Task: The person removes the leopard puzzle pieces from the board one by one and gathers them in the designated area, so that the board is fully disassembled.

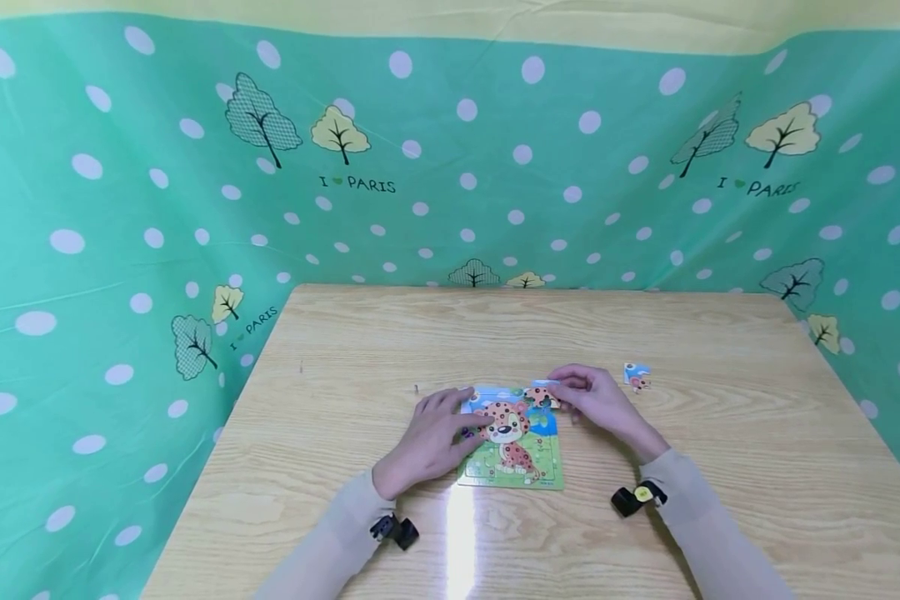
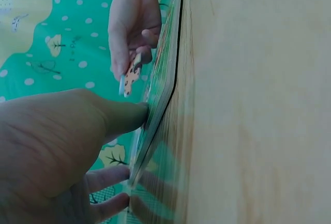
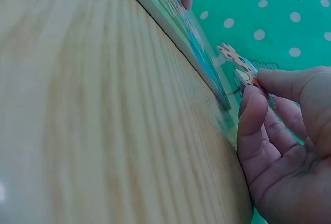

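- The puzzle board (image 1: 528, 468) lies flat on the wood-grain surface (image 1: 330, 350), squarish and pale-edged, showing a spotted orange cartoon cub with a white muzzle and dark nose, seated on green grass beneath blue.
- The left hand (image 1: 431, 437) is spread over the board's left side, its thumb pressing the face.
- The right hand (image 1: 600, 404) pinches a puzzle piece (image 1: 540, 396) between thumb and fingers, raised just off the board's upper right corner; it is orange with dark spots, knobbed in outline, blue along one edge.
- A loose piece (image 1: 637, 377), blue, white and orange, rests apart, beyond the right hand.
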The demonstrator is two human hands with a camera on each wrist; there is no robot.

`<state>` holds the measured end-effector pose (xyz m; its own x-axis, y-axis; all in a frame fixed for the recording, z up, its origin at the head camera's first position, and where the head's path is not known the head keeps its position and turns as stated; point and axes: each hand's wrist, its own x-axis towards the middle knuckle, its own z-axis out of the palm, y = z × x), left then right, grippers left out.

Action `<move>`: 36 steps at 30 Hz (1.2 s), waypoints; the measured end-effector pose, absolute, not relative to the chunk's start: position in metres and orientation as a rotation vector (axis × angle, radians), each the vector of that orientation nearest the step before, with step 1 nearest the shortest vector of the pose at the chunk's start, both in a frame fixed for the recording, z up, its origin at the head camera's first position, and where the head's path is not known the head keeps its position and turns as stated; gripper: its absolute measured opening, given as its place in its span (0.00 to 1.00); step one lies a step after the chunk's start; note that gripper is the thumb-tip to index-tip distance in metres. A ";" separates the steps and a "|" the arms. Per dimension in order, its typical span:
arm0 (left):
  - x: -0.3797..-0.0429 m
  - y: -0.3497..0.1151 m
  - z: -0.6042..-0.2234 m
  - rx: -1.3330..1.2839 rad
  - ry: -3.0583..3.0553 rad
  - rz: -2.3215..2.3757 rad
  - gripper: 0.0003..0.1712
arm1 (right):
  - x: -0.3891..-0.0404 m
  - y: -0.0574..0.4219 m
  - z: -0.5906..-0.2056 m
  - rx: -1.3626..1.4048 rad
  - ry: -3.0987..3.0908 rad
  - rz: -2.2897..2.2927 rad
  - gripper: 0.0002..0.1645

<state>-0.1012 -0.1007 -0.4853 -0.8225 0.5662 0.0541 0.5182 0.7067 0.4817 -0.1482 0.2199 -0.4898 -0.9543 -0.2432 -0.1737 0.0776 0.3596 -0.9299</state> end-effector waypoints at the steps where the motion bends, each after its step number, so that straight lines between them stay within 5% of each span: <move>1: -0.101 -0.101 -0.485 0.898 2.809 0.749 0.19 | -0.148 0.222 -0.490 -0.140 2.350 -1.624 0.21; 36: -0.101 -0.105 -0.484 0.886 2.749 0.729 0.22 | -0.159 0.298 -0.482 0.030 2.464 -1.674 0.29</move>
<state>-0.1009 -0.1050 -0.4837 -0.8110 0.5850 -0.0046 0.5059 0.7053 0.4966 -0.1591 0.2976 -0.4819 -0.9866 -0.0748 -0.1451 0.1074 0.3722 -0.9219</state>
